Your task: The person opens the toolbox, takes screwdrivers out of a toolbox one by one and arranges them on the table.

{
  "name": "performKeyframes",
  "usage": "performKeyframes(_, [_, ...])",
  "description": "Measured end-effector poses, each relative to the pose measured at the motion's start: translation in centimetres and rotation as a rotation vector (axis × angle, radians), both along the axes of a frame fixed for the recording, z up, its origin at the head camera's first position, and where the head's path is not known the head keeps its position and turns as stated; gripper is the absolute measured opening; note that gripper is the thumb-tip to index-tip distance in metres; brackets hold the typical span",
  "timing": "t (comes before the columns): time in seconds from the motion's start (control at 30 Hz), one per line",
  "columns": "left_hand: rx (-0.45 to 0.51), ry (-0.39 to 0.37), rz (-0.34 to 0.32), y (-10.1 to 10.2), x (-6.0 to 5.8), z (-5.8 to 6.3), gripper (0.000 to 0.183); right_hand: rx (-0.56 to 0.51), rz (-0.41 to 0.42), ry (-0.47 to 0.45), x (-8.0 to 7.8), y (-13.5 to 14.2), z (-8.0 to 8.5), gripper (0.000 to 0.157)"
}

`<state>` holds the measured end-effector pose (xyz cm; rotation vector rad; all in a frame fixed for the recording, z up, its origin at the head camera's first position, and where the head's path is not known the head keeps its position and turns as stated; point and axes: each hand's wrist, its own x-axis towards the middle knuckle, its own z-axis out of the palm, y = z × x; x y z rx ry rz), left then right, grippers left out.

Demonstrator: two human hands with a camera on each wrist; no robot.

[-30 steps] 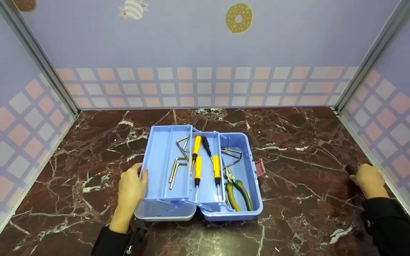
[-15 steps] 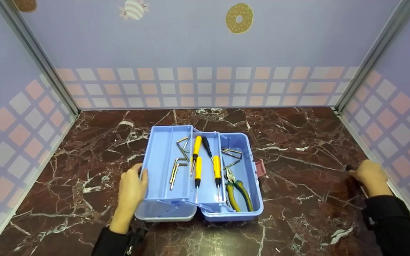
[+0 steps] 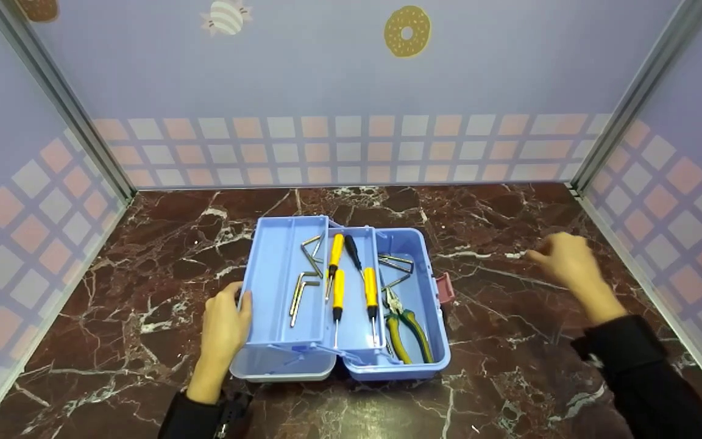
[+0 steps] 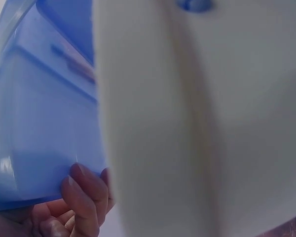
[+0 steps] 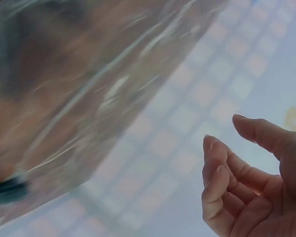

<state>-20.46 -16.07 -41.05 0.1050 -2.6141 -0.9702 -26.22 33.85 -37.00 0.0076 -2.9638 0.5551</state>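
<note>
A light blue toolbox [image 3: 437, 366] stands unfolded on the marble-patterned table, its tiered trays spread left. My left hand [image 3: 224, 320] grips the left edge of the upper tray [image 3: 262, 305]; in the left wrist view, its fingers [image 4: 86, 192] curl at the blue plastic. Several hex keys [image 3: 298, 299] lie in that tray. Yellow screwdrivers [image 3: 338, 289] and a black-handled one [image 3: 351, 247] lie in the middle tray. The deep bin holds green-and-yellow pliers [image 3: 409, 329] and more hex keys [image 3: 395, 265]. My right hand [image 3: 570, 259] is raised at the right, holding nothing, thumb [image 5: 261, 133] apart from loosely bent fingers.
A clear lid part [image 3: 284, 366] shows under the left tray. The pink latch [image 3: 444, 288] sticks out on the right. Patterned panels [image 3: 351, 146] wall in the table at the back and both sides. A dark green thing [image 5: 7, 191] appears at the right wrist view's edge.
My right hand has left the dark object it held near the right wall and moved up and left, now with nothing in it. That object is out of sight in the head view. My left hand stays put.
</note>
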Motion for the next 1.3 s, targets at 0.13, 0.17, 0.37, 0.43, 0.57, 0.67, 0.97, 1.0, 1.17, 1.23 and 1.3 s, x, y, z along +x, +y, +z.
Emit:
performKeyframes(0.13, [0.001, 0.005, 0.003, 0.0, 0.0, 0.0, 0.026, -0.029, 0.094, 0.055, -0.4, -4.1, 1.1, 0.026])
performKeyframes(0.17, [0.003, 0.007, 0.003, 0.0, 0.0, 0.0, 0.026, -0.039, 0.115, 0.063, -0.5, -5.2, 1.4, 0.025])
performKeyframes(0.37, [0.006, 0.016, 0.004, 0.0, 0.0, 0.0, 0.026, -0.105, 0.227, 0.062, -0.4, -11.2, 2.5, 0.02])
performKeyframes(0.43, [0.005, 0.017, 0.004, 0.0, 0.0, 0.1, 0.025, -0.105, 0.271, 0.076, -0.2, -13.0, 2.7, 0.019])
performKeyframes(0.57, [0.005, 0.015, 0.0, 0.0, 0.0, 0.1, 0.026, -0.096, 0.346, 0.082, 0.2, -16.3, 2.9, 0.018])
performKeyframes(0.67, [0.004, 0.009, 0.001, 0.0, 0.0, 0.1, 0.026, -0.097, 0.38, 0.06, 0.6, -18.5, 2.8, 0.018])
performKeyframes(0.97, [0.004, 0.003, 0.016, 0.0, 0.0, -0.1, 0.026, -0.073, 0.524, 0.039, 1.1, -23.8, 1.9, 0.015])
performKeyframes(1.0, [0.004, 0.003, 0.016, 0.0, 0.0, -0.1, 0.026, -0.066, 0.54, 0.035, 1.1, -24.3, 1.7, 0.016])
performKeyframes(1.17, [0.002, 0.006, 0.016, 0.0, 0.0, 0.0, 0.026, 0.0, 0.606, 0.017, 0.9, -26.0, 1.0, 0.02])
performKeyframes(1.23, [0.003, 0.008, 0.016, 0.0, 0.0, -0.1, 0.026, 0.035, 0.603, -0.016, 0.8, -26.5, 0.7, 0.023])
performKeyframes(1.3, [0.003, 0.011, 0.017, 0.0, 0.0, -0.1, 0.026, 0.06, 0.595, -0.051, 0.8, -27.0, 0.5, 0.028])
